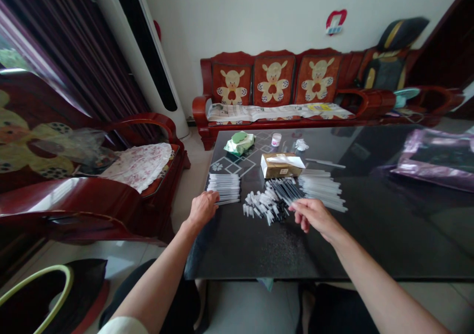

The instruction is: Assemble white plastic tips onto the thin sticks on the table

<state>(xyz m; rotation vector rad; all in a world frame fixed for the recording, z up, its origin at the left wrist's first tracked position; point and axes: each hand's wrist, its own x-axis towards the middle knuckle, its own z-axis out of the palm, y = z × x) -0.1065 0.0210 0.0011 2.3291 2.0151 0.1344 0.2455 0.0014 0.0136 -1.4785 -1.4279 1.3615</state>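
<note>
My left hand (204, 206) is at the near left edge of a neat row of white, capped pens (224, 187). Its fingers are closed at the end of the nearest pen, which lies slightly askew. My right hand (311, 214) has thumb and forefinger pinched at the near ends of a bundle of dark pen refills (284, 190); the fingertips partly hide what they grip. Between the hands lies a loose heap of clear and white pen caps (261, 203) with small black pieces. Clear pen barrels (322, 188) are stacked beyond my right hand.
A tissue box (282, 166) stands behind the refills on the dark glossy table (370, 235). Further back are green wipes (240, 143), a small cup (276, 139) and crumpled tissue (301, 144). A purple-edged plastic bag (437, 159) lies right. A wooden armchair (111, 205) stands left.
</note>
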